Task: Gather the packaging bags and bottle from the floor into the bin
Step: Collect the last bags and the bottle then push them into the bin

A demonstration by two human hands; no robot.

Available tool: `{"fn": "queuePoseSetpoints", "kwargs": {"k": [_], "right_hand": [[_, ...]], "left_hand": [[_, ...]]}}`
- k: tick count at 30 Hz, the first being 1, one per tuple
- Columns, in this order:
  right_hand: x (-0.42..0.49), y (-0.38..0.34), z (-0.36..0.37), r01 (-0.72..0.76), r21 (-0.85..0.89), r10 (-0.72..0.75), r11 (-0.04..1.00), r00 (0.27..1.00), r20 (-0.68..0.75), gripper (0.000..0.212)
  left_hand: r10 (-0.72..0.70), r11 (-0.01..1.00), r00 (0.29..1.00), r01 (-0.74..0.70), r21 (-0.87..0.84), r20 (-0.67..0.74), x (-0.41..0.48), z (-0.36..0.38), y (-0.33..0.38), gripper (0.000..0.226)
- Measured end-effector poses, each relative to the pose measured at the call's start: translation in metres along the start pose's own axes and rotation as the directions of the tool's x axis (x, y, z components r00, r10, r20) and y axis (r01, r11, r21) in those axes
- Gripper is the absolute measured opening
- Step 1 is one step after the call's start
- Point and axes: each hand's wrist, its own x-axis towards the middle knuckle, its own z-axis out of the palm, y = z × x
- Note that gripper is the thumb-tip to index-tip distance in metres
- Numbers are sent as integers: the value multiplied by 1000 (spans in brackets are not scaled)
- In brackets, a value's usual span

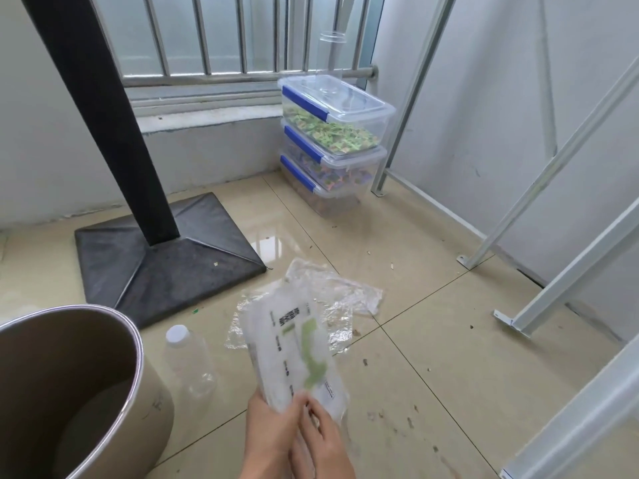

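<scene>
A white packaging bag (294, 350) with black print and a green stripe is lifted off the floor, and both hands grip its near end. My left hand (268, 426) holds it from the left, my right hand (320, 432) from the right. Beyond it a crumpled clear plastic bag (340, 295) lies flat on the tiles. A clear plastic bottle (190, 363) with a white cap lies on the floor left of the held bag. The round brown bin (138, 354) stands open at the lower left, right beside the bottle.
A black post on a square black base (162, 257) stands behind the bin. Three stacked clear boxes with blue clips (337, 140) sit by the railing, a clear jar on top. White metal frame legs (539, 305) bolt to the floor on the right. Small debris dots the tiles.
</scene>
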Motion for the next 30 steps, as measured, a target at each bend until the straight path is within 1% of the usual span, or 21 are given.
{"fn": "queuePoseSetpoints", "kwargs": {"k": [1, 2, 3, 4, 5, 6, 7, 8, 9, 10, 11, 13, 15, 16, 18, 21, 24, 25, 27, 29, 30], "right_hand": [[0, 2, -5, 24, 1, -24, 1000, 999, 29, 49], [6, 2, -11, 65, -9, -65, 998, 998, 7, 45], [14, 6, -16, 102, -35, -104, 994, 993, -61, 48], [23, 10, -21, 86, -10, -86, 996, 993, -78, 45], [37, 17, -28, 69, 37, -64, 997, 990, -124, 35], [56, 23, -34, 12, 59, 0, 998, 981, -196, 23], [76, 33, -37, -62, 79, 80, 995, 965, -251, 19], [96, 44, -36, -122, 54, 132, 991, 949, -286, 22], [115, 55, -34, -158, 10, 154, 987, 942, -297, 25], [132, 64, -30, -182, -43, 163, 982, 948, -275, 30], [147, 72, -24, -197, -97, 172, 976, 960, -220, 36], [168, 82, -10, -189, -222, 178, 956, 982, -67, 52], [177, 91, 8, -99, -363, 152, 926, 981, 122, 69], [178, 94, 17, -36, -420, 137, 907, 968, 212, 74], [178, 101, 31, 54, -480, 123, 876, 936, 330, 75], [177, 113, 42, 94, -542, 135, 835, 920, 368, 66], [173, 113, 43, 161, -667, 114, 727, 930, 348, 59], [172, 111, 42, 154, -691, 119, 706, 937, 329, 61], [169, 111, 40, 106, -708, 120, 699, 958, 262, 64], [164, 111, 35, 72, -726, 131, 684, 967, 219, 61], [160, 113, 33, 76, -747, 116, 660, 973, 201, 56]], "left_hand": [[-20, 1000, 998, 22, 17, -67, 6, -4, -6, 26], [-24, 999, 994, 27, 24, -103, 11, -8, -12, 20], [-24, 999, 992, 27, 21, -124, 17, -12, -18, 16], [-30, 999, 991, 33, 16, -129, 21, -16, -22, 14], [-38, 999, 991, 41, 20, -131, 23, -20, -26, 14], [-49, 998, 990, 53, 30, -136, 25, -24, -30, 17], [-61, 997, 988, 67, 39, -144, 27, -27, -34, 19], [-69, 996, 986, 78, 52, -154, 29, -29, -37, 20], [-80, 994, 982, 92, 63, -168, 30, -31, -40, 22], [-91, 992, 979, 106, 71, -184, 32, -33, -43, 24], [-103, 989, 973, 123, 82, -206, 33, -35, -45, 27], [-119, 983, 959, 149, 102, -256, 35, -38, -48, 32], [-133, 980, 943, 172, 104, -306, 40, -42, -51, 33], [-143, 979, 938, 181, 95, -316, 43, -44, -52, 30], [-155, 978, 933, 191, 84, -325, 49, -50, -54, 15], [-166, 978, 931, 197, 66, -326, 58, -56, -60, 19], [-155, 982, 935, 181, 53, -320, 59, -52, -60, 15], [-153, 983, 935, 177, 46, -318, 59, -50, -60, 19], [-157, 983, 937, 179, 42, -311, 57, -45, -58, 26], [-165, 981, 938, 187, 44, -304, 54, -42, -55, 22], [-163, 982, 940, 185, 46, -300, 53, -41, -53, 21]]}}
